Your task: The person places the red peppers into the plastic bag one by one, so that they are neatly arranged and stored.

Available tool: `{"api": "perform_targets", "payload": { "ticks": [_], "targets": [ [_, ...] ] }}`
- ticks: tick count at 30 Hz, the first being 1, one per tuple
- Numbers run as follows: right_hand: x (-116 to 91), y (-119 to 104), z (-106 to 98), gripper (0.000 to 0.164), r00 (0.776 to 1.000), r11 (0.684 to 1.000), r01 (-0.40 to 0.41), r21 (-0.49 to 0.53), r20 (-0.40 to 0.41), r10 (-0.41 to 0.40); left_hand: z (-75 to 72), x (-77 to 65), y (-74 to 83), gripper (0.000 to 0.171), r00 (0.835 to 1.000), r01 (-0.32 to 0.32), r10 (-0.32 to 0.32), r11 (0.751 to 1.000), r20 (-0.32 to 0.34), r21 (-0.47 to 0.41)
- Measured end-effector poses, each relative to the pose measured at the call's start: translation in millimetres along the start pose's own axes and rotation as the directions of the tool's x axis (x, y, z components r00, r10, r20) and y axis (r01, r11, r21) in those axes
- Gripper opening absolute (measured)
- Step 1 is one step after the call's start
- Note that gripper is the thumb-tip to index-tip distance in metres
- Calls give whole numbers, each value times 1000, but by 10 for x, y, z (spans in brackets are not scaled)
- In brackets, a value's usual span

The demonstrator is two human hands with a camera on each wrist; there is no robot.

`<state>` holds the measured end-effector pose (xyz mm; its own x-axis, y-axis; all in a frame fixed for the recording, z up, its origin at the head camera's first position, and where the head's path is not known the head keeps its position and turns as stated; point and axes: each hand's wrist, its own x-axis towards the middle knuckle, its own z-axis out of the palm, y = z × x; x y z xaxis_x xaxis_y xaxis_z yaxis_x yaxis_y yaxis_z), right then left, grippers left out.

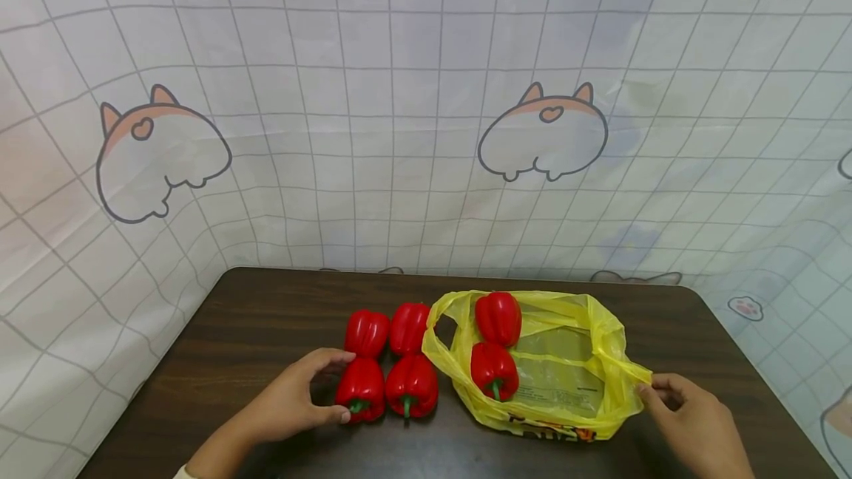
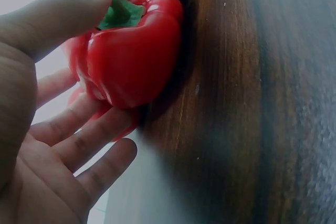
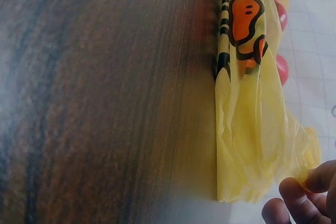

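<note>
My left hand (image 1: 293, 399) reaches from the left to the front-left red bell pepper (image 1: 360, 384), thumb near its green stem and spread fingers at its side. Its palm stands apart from the pepper, as the left wrist view shows. Three more peppers stand close against this one, including the front one (image 1: 412, 386) beside it. To their right lies a yellow plastic bag (image 1: 609, 327), mouth spread wide. Inside are two red peppers, one behind (image 1: 498, 318) and one in front (image 1: 495, 370). My right hand (image 1: 697, 423) pinches the bag's right end between thumb and fingers.
A dark wood-grain table (image 1: 279, 301) with rounded back corners carries everything. Behind it hangs a white gridded cloth (image 1: 413, 131) with cartoon animal prints, reaching round both sides. Black and orange print (image 3: 247, 17) marks the bag's front side.
</note>
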<state>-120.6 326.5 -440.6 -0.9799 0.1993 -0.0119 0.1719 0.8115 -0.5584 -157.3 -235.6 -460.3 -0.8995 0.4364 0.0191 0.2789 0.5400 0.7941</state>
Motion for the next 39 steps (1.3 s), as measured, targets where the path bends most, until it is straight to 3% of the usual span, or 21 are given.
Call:
{"api": "perform_targets", "payload": {
  "ticks": [17,22,30,39],
  "targets": [
    [21,-5,24,57,1000,1000,-13,-7,4,13,-22,28,-11,73,1000,13,-13,1000,28,8],
    [22,3,32,57,1000,1000,-18,-8,5,18,-10,13,-25,77,1000,-15,15,1000,20,3],
    [18,2,27,60,1000,1000,-21,-4,9,21,-26,-7,-3,68,999,-46,46,999,1,22],
    [20,10,16,59,1000,1000,-14,-1,10,14,-131,30,129,70,992,-107,109,993,-59,41]
  ]
}}
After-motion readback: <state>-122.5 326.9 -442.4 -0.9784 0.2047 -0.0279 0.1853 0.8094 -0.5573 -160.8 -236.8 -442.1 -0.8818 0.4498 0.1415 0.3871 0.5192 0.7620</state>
